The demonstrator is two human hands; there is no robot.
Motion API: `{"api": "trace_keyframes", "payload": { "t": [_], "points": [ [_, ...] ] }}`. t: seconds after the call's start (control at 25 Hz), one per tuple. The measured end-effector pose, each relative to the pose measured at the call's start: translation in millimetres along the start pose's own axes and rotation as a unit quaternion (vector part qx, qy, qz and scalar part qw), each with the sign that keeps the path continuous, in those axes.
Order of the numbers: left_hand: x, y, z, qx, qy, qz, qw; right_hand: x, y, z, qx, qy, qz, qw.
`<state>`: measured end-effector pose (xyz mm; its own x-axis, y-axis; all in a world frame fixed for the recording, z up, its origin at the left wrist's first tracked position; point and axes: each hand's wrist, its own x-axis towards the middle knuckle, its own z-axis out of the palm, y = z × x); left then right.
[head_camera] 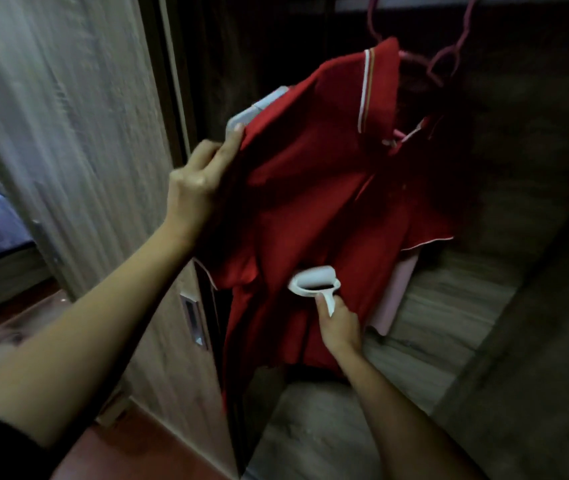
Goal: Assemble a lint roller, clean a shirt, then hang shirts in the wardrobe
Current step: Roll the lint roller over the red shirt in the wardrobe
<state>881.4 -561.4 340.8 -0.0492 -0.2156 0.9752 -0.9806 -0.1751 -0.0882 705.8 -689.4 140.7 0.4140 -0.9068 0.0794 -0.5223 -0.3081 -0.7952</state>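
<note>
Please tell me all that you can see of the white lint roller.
The lint roller looks like white plastic: a short pale roll on top, a curved frame around a dark gap, a thin handle below. It stands roughly upright, its roll against the lower front of the hanging red shirt. The right hand holds the handle in its grip.

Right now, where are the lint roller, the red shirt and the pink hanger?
lint roller (315,276): head view, on its white roll.
red shirt (311,174): head view, on the chest cloth.
pink hanger (432,70): head view, on the bend below its hook.
</note>
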Motion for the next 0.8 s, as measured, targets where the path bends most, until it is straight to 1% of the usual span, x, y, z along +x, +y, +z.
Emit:
{"api": "trace_keyframes", "payload": {
  "t": [0.04,0.12,0.2,0.32,0.4,0.52,0.64,0.72,0.8],
  "points": [
    [-9,8,2,0.007,0.008,-0.013,1.0,-1,3,-7,0.003,0.019,0.004,1.0],
    [-34,24,11,-0.001,-0.001,-0.055,0.998,-5,9,-21,0.001,0.054,0.017,0.998],
    [-54,46,18,-0.064,-0.032,-0.093,0.993,-17,14,-35,-0.004,0.087,0.036,0.996],
    [-73,71,24,-0.155,-0.107,-0.103,0.977,-41,19,-58,-0.017,0.126,0.06,0.99],
    [-84,93,25,-0.196,-0.175,-0.113,0.958,-57,20,-74,-0.015,0.154,0.078,0.985],
    [-90,117,17,-0.237,-0.243,-0.141,0.93,-97,15,-96,-0.027,0.206,0.112,0.972],
    [-102,139,2,-0.249,-0.262,-0.11,0.926,-149,15,-111,-0.048,0.256,0.138,0.956],
    [-115,156,-13,-0.281,-0.285,-0.092,0.912,-186,20,-115,-0.05,0.279,0.16,0.946],
    [-134,182,-30,-0.316,-0.316,-0.055,0.893,-228,32,-115,-0.057,0.303,0.193,0.932]
  ]
}}
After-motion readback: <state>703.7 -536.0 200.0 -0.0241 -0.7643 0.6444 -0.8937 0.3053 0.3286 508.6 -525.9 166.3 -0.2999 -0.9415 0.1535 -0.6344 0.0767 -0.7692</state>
